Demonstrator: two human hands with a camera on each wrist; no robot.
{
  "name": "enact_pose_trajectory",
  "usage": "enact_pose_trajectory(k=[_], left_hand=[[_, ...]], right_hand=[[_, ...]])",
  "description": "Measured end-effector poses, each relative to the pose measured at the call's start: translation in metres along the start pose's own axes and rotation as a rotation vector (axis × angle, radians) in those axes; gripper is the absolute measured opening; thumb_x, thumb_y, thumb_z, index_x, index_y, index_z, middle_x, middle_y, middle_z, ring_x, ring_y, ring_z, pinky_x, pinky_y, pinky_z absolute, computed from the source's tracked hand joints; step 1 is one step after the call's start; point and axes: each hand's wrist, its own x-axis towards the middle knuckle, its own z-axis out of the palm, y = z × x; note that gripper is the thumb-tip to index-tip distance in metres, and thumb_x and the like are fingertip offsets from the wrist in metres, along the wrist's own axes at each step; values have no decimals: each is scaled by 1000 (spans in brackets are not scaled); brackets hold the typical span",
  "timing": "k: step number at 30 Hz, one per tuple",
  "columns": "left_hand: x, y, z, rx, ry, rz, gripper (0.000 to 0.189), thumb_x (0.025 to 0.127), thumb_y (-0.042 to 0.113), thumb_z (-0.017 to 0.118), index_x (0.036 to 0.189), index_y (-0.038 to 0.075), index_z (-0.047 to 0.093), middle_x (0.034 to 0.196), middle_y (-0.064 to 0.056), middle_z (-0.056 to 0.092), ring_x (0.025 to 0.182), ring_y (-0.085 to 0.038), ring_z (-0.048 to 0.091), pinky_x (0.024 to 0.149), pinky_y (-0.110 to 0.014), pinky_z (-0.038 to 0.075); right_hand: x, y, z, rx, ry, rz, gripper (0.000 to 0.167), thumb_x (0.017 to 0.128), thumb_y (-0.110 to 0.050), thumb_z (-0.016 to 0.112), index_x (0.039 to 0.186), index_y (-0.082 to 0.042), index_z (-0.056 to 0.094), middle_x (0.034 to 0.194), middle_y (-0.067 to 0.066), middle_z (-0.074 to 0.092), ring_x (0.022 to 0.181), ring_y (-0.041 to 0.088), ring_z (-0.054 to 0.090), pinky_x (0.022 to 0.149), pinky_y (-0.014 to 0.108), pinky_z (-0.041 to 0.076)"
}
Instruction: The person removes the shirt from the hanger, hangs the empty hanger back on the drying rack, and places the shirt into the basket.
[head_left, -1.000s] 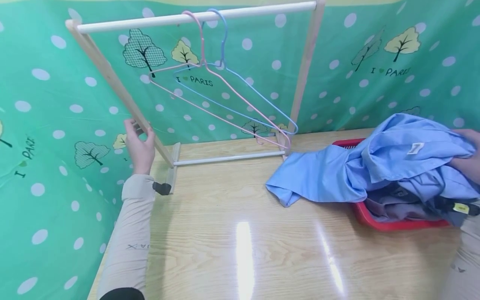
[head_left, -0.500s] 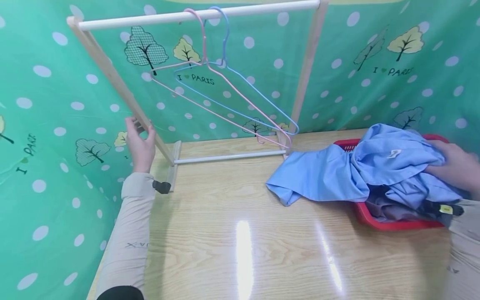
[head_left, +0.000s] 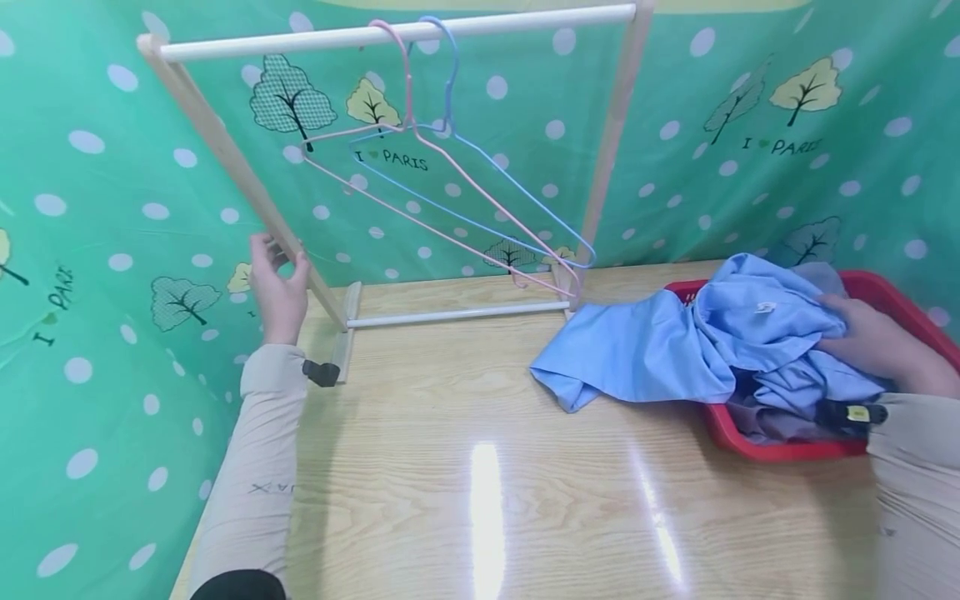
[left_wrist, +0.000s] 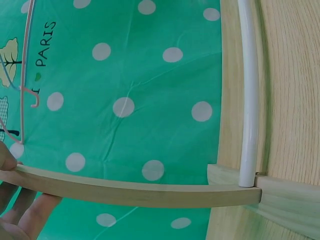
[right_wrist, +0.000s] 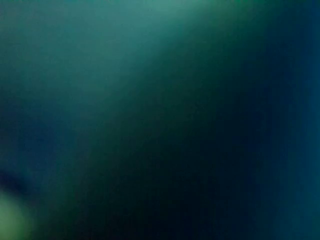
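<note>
My left hand (head_left: 281, 287) grips the left wooden post (head_left: 225, 150) of a small clothes rack, at its lower half. In the left wrist view, the thumb lies over the post (left_wrist: 125, 192) and the fingers (left_wrist: 37, 215) come round from below. On the right, my right hand (head_left: 873, 342) holds a bunched light blue shirt (head_left: 772, 333) with a white label, over a red basket (head_left: 795, 451). Its fingertips are partly hidden in the cloth. One end of the shirt spreads over the basket's left rim onto the table. The right wrist view is dark and blurred.
A pink hanger (head_left: 480, 187) and a blue hanger (head_left: 525, 192) hang from the rack's white top rail (head_left: 315, 40). Darker grey clothing (head_left: 772, 425) lies in the basket. A green dotted cloth (head_left: 90, 350) covers the back and left side of the wooden table (head_left: 420, 500).
My right hand has moved left, and the bunched part of the shirt has shifted left and lower, showing more of the basket's right side. My left hand stays on the post.
</note>
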Motion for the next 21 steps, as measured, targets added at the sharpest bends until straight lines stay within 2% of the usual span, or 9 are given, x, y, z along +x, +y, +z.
enact_pose_trajectory(k=[5, 10, 13, 16, 21], left_hand=[[1, -1, -1, 2, -9, 3, 31, 99, 16, 57, 129, 17, 48, 129, -6, 62, 119, -17, 58, 99, -35, 55], [0, 0, -2, 6, -13, 3, 31, 99, 17, 57, 129, 17, 48, 129, -4, 62, 120, -17, 58, 99, -36, 55], [0, 1, -2, 6, -16, -4, 31, 100, 17, 57, 129, 18, 48, 130, -4, 62, 121, -17, 57, 99, -37, 55], [0, 1, -3, 2, -14, -9, 31, 100, 16, 57, 130, 18, 48, 131, -6, 62, 121, -17, 57, 100, -38, 54], [-1, 1, -1, 0, -22, -17, 32, 100, 16, 57, 130, 17, 47, 132, -8, 61, 122, -17, 57, 100, -39, 54]], right_hand=[[2, 0, 1, -14, 6, -33, 70, 89, -1, 60, 141, 24, 22, 129, 49, 33, 119, 66, 29, 96, 81, 27], [-3, -8, -5, -60, 115, -63, 67, 84, -3, 68, 137, 20, 33, 128, 48, 32, 118, 65, 27, 96, 81, 26], [-9, -18, -11, -74, 180, -45, 67, 86, -9, 70, 139, 13, 36, 134, 47, 26, 121, 66, 20, 93, 82, 21], [-14, -31, -16, -78, 214, -25, 67, 89, -16, 71, 142, 9, 37, 139, 45, 23, 123, 63, 18, 91, 83, 22], [-23, -56, -27, -69, 265, -87, 67, 86, -17, 76, 138, 7, 41, 141, 42, 26, 133, 60, 14, 98, 83, 22]])
